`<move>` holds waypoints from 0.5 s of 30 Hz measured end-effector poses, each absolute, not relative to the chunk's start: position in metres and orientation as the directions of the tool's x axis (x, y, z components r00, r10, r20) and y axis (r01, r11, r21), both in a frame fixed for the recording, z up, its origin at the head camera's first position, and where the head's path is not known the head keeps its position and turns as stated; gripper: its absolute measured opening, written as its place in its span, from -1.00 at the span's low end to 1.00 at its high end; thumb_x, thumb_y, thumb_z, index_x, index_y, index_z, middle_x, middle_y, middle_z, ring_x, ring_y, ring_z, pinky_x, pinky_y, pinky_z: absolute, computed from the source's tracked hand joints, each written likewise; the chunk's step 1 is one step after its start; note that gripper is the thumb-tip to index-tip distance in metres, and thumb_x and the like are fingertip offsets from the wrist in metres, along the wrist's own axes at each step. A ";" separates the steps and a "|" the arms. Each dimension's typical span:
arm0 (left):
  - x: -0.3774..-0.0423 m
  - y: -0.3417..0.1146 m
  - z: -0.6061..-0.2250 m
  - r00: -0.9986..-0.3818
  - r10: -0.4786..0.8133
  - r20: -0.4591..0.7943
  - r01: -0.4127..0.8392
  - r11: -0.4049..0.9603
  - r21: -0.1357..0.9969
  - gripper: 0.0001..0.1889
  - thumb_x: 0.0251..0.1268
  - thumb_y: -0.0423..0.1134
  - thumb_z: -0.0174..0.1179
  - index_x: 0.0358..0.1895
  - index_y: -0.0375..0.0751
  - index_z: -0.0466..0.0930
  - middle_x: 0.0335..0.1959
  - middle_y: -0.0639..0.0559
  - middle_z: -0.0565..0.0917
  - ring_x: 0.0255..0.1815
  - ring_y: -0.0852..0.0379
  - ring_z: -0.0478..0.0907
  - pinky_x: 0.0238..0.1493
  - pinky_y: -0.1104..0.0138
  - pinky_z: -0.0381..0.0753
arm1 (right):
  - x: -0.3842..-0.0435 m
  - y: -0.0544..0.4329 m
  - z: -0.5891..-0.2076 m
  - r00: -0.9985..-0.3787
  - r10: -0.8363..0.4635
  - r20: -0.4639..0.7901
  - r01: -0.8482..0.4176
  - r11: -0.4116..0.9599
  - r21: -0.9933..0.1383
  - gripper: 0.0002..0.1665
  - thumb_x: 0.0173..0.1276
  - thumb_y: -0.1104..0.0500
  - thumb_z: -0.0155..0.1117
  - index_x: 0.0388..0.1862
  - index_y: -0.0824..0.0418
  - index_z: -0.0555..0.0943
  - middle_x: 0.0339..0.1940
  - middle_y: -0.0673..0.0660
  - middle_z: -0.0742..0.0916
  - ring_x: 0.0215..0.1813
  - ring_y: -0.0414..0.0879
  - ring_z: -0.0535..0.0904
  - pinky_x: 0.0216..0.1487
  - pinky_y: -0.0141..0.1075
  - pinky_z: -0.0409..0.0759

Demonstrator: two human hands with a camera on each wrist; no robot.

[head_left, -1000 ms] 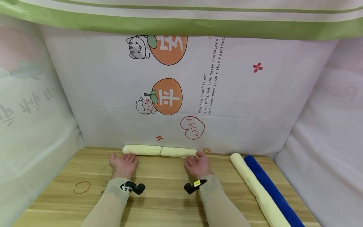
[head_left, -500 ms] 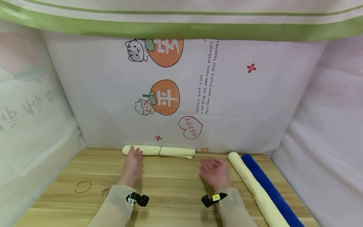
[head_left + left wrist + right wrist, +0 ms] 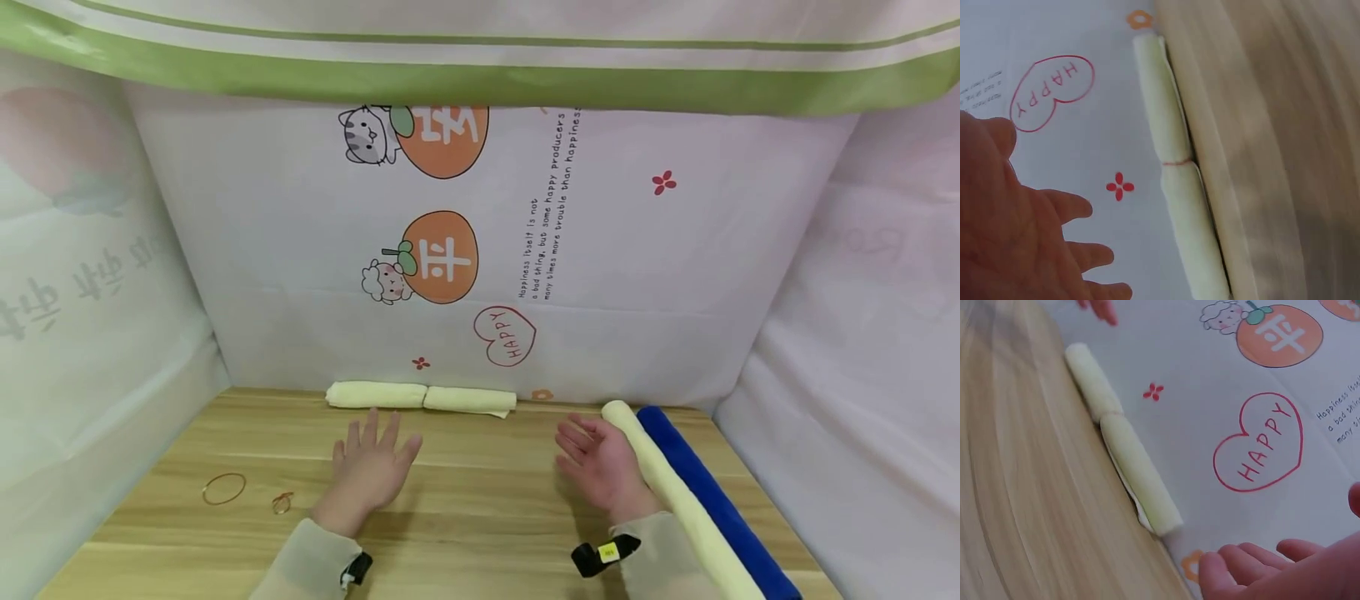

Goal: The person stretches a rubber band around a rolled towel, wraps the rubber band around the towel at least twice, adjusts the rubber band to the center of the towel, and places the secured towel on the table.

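Observation:
A pale yellow rolled towel (image 3: 382,395) lies along the back edge of the wooden table. A thin reddish-brown band (image 3: 1177,163) cinches its middle, as the left wrist view shows. My left hand (image 3: 371,472) is in front of it, fingers spread, holding nothing. To the right, my right hand (image 3: 606,467) has its palm turned inward and its fingers relaxed, also without anything in it. Beside that hand runs a longer pale yellow roll (image 3: 671,479), and a blue roll (image 3: 720,508) lies alongside it. Whether the right hand touches the long yellow roll, I cannot tell.
At the left of the wooden table (image 3: 480,517) lie a thin looped band (image 3: 224,475) and a smaller twisted band (image 3: 282,502). A printed white sheet (image 3: 600,333) forms the back wall, with white side walls and a green-edged flap overhead.
Both hands have drawn back from the banded towel. The left hand came toward me and turned, spreading its fingers; the right moved right toward the long rolls. The towel stays at the back.

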State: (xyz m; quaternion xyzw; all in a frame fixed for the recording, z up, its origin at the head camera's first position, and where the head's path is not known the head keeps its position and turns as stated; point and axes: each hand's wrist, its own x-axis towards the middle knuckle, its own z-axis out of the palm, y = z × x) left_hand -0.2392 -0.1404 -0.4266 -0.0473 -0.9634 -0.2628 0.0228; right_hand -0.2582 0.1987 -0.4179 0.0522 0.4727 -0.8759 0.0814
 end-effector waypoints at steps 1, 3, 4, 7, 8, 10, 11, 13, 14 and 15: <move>-0.237 -0.142 -0.427 -0.995 0.077 0.065 0.099 0.877 0.470 -0.13 0.49 0.41 -0.43 0.59 -0.18 0.03 0.58 -0.33 -0.19 0.51 -0.46 -0.38 0.33 -0.39 -0.38 | -0.257 0.203 -0.417 -0.983 -0.085 -0.162 0.182 -0.453 -0.873 -0.25 0.59 0.10 -0.12 0.59 0.35 -0.08 0.58 0.39 0.05 0.58 0.20 -0.07 0.51 0.08 -0.07; -0.233 -0.145 -0.429 -0.996 0.082 0.046 0.094 0.909 0.407 -0.09 0.44 0.46 -0.45 0.58 -0.18 0.08 0.57 -0.34 -0.18 0.50 -0.47 -0.38 0.33 -0.39 -0.40 | -0.257 0.210 -0.415 -0.988 -0.066 -0.142 0.153 -0.212 -0.965 -0.19 0.59 0.08 -0.08 0.60 0.38 -0.13 0.59 0.40 0.03 0.57 0.26 -0.08 0.49 0.12 -0.04; -0.231 -0.147 -0.431 -0.995 0.090 0.033 0.096 0.924 0.370 -0.06 0.41 0.48 -0.48 0.58 -0.18 0.09 0.57 -0.35 -0.17 0.50 -0.48 -0.37 0.32 -0.40 -0.41 | -0.258 0.215 -0.415 -0.989 -0.058 -0.135 0.138 -0.061 -0.989 -0.17 0.58 0.07 -0.06 0.60 0.38 -0.13 0.58 0.42 0.03 0.55 0.31 -0.07 0.48 0.15 0.00; -0.227 -0.151 -0.435 -0.994 0.112 -0.007 0.105 0.944 0.314 -0.01 0.35 0.54 -0.51 0.56 -0.17 0.14 0.57 -0.34 -0.16 0.50 -0.49 -0.35 0.33 -0.39 -0.42 | -0.263 0.228 -0.415 -0.995 -0.029 -0.096 0.075 0.427 -0.901 -0.16 0.53 0.05 0.03 0.59 0.40 -0.02 0.55 0.45 0.12 0.46 0.37 0.16 0.37 0.20 0.22; -0.226 -0.151 -0.437 -0.993 0.118 -0.018 0.106 0.946 0.307 0.00 0.34 0.54 -0.52 0.56 -0.16 0.15 0.57 -0.33 -0.15 0.50 -0.48 -0.36 0.33 -0.38 -0.43 | -0.266 0.234 -0.415 -0.997 -0.023 -0.074 0.048 0.566 -0.823 -0.15 0.48 0.06 0.07 0.57 0.43 0.03 0.53 0.46 0.18 0.39 0.36 0.26 0.29 0.18 0.32; -0.223 -0.152 -0.439 -0.992 0.124 -0.031 0.109 0.947 0.303 0.00 0.34 0.55 -0.51 0.55 -0.17 0.18 0.57 -0.32 -0.13 0.51 -0.48 -0.35 0.34 -0.36 -0.44 | -0.271 0.245 -0.414 -0.999 -0.027 -0.027 -0.003 0.764 -0.645 -0.18 0.41 0.11 0.12 0.49 0.52 0.14 0.38 0.52 0.37 0.17 0.30 0.45 0.12 0.12 0.45; -0.222 -0.153 -0.439 -0.991 0.126 -0.035 0.109 0.945 0.308 0.00 0.34 0.55 -0.50 0.54 -0.17 0.19 0.57 -0.33 -0.12 0.51 -0.47 -0.35 0.34 -0.36 -0.45 | -0.274 0.251 -0.414 -1.000 -0.022 -0.009 -0.013 0.826 -0.564 -0.21 0.37 0.14 0.14 0.44 0.56 0.20 0.26 0.53 0.48 0.03 0.25 0.50 0.02 0.07 0.49; -0.221 -0.153 -0.440 -0.991 0.129 -0.039 0.111 0.946 0.305 -0.01 0.35 0.54 -0.48 0.54 -0.17 0.20 0.57 -0.33 -0.09 0.51 -0.47 -0.34 0.36 -0.34 -0.44 | -0.279 0.265 -0.415 -1.000 -0.019 0.006 -0.019 0.902 -0.431 -0.29 0.31 0.21 0.18 0.30 0.64 0.29 -0.03 0.47 0.60 -0.20 0.16 0.52 -0.15 0.00 0.52; -0.220 -0.153 -0.440 -0.990 0.133 -0.038 0.115 0.944 0.308 -0.02 0.35 0.53 -0.46 0.53 -0.18 0.21 0.57 -0.34 -0.08 0.51 -0.47 -0.32 0.36 -0.34 -0.43 | -0.281 0.271 -0.414 -1.000 -0.013 -0.002 -0.012 0.923 -0.384 -0.35 0.28 0.23 0.20 0.22 0.65 0.34 -0.16 0.40 0.61 -0.27 0.13 0.52 -0.21 -0.01 0.53; -0.220 -0.152 -0.440 -0.990 0.139 -0.038 0.121 0.943 0.309 -0.03 0.37 0.52 -0.44 0.53 -0.19 0.22 0.56 -0.35 -0.06 0.51 -0.48 -0.30 0.36 -0.35 -0.41 | -0.283 0.277 -0.415 -1.000 -0.011 -0.013 -0.006 0.936 -0.352 -0.43 0.25 0.26 0.21 0.13 0.64 0.39 -0.26 0.33 0.60 -0.33 0.11 0.51 -0.25 -0.01 0.54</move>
